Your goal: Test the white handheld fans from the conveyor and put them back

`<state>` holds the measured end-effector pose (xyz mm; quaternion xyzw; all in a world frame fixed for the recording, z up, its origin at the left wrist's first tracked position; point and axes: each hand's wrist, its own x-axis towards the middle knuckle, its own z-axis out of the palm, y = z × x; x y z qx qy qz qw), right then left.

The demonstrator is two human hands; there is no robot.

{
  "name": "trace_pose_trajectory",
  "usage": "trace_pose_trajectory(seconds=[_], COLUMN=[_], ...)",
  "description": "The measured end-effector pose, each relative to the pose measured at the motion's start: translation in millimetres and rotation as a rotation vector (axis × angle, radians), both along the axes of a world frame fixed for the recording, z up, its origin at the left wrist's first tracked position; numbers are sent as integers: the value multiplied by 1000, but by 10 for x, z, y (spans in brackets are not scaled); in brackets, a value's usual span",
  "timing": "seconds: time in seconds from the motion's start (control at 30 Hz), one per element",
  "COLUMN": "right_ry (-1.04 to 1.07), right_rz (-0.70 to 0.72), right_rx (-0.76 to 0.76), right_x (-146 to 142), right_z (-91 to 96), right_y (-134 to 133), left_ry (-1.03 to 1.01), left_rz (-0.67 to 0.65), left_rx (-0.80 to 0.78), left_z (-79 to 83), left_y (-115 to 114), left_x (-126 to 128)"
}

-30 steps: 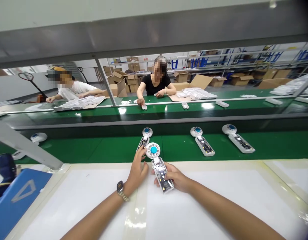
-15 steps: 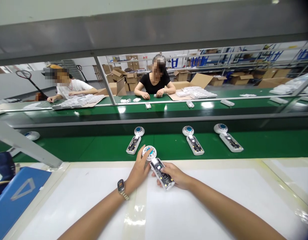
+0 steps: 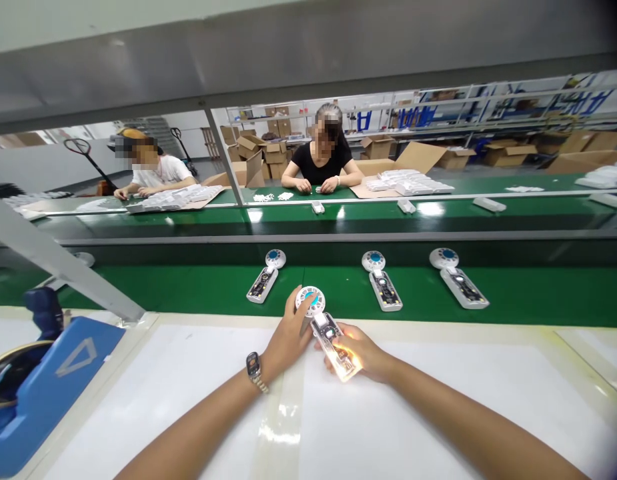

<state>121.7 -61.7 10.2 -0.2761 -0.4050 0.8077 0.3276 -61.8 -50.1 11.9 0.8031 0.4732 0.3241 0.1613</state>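
Note:
My left hand (image 3: 287, 340), with a watch on its wrist, is closed round the white round head of a handheld electronic device (image 3: 327, 327). That head has a blue centre and a ring of slots. My right hand (image 3: 367, 353) grips the device's rectangular body, thumb on its exposed circuit board. Bright warm light glows from the body's lower end. The device is tilted above the white worktop (image 3: 418, 420). Beyond it, three similar devices lie on the green conveyor belt: a left one (image 3: 262, 285), a middle one (image 3: 386, 291) and a right one (image 3: 464, 288).
A blue tape dispenser (image 3: 63, 393) stands at the left of the worktop, near a slanted metal post (image 3: 83, 280). A metal beam (image 3: 308, 50) crosses overhead. Two people (image 3: 322, 160) sit across the line, near white parts (image 3: 408, 183) and cardboard boxes (image 3: 423, 157).
The lower end of the held device has lit up; before, only small lights showed. My view has turned slightly left. Both hands keep their hold.

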Motion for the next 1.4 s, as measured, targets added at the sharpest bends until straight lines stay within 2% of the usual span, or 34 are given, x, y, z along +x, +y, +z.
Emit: trace_pose_trajectory(seconds=[0.63, 0.97, 1.4], right_ry=[1, 23, -7], right_rz=[-3, 36, 9], right_rx=[44, 78, 79], right_x=[-7, 25, 8], right_z=[17, -85, -14], right_y=[-22, 14, -12], left_ry=[25, 16, -11], left_rz=[-2, -9, -12], left_rx=[-43, -72, -66], left_z=[-12, -13, -25], left_y=[15, 24, 30], left_x=[-5, 7, 3])
